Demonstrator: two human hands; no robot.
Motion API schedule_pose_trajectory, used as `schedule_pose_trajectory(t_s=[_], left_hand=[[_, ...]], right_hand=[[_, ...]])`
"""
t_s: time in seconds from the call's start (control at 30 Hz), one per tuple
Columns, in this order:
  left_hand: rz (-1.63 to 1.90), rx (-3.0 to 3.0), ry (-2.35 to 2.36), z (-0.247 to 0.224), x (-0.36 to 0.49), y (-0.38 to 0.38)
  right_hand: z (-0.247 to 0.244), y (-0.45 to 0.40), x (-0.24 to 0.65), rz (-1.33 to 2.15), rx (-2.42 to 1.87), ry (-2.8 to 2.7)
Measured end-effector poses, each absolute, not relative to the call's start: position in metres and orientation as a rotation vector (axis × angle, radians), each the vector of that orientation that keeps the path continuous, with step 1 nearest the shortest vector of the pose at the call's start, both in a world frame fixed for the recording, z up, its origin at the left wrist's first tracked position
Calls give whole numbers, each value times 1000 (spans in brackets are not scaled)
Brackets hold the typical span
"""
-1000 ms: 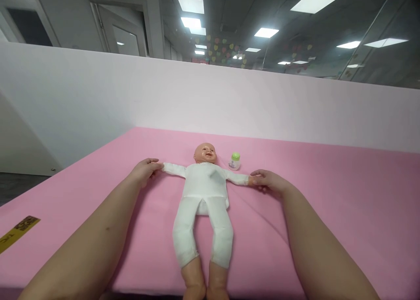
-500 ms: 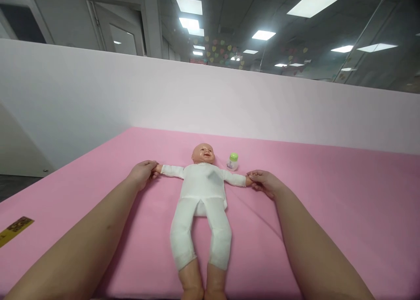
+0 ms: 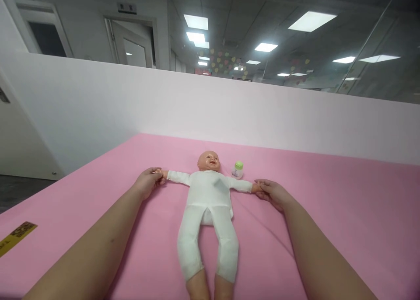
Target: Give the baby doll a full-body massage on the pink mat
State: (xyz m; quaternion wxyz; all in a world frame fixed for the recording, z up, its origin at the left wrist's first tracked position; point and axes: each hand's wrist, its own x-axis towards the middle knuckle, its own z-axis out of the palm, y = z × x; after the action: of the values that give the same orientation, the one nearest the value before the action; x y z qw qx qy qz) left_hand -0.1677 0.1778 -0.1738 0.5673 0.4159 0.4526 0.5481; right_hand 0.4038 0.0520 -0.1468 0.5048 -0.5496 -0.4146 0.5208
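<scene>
Left hand (image 3: 148, 183) and right hand (image 3: 271, 190) each gripping a doll (image 3: 206, 212) hand (arms spread), mid-surface (image 3: 344, 212), bottle (image 3: 238, 170) beside.

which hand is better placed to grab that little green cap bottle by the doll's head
Right, probably. The bottle stands just beyond the doll's arm on that side, near the right hand. The left hand holds the doll's other hand and would have to cross over its body.
</scene>
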Motion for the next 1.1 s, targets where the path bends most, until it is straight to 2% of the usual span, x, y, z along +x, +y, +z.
schedule_pose_trajectory(t_s=[0.23,0.43,0.67,1.1], left_hand=[[1317,975,1089,-167,-163,173],[1353,943,1120,-165,-159,173],[1360,941,1157,-168,-161,180],[1324,917,1097,-167,-165,179]], right_hand=[[-140,54,414,1442,-1292,-1118],[-142,57,408,1355,-1300,-1243],[-149,66,405,1168,-1387,-1098],[-146,60,419,1398,-1261,-1036]])
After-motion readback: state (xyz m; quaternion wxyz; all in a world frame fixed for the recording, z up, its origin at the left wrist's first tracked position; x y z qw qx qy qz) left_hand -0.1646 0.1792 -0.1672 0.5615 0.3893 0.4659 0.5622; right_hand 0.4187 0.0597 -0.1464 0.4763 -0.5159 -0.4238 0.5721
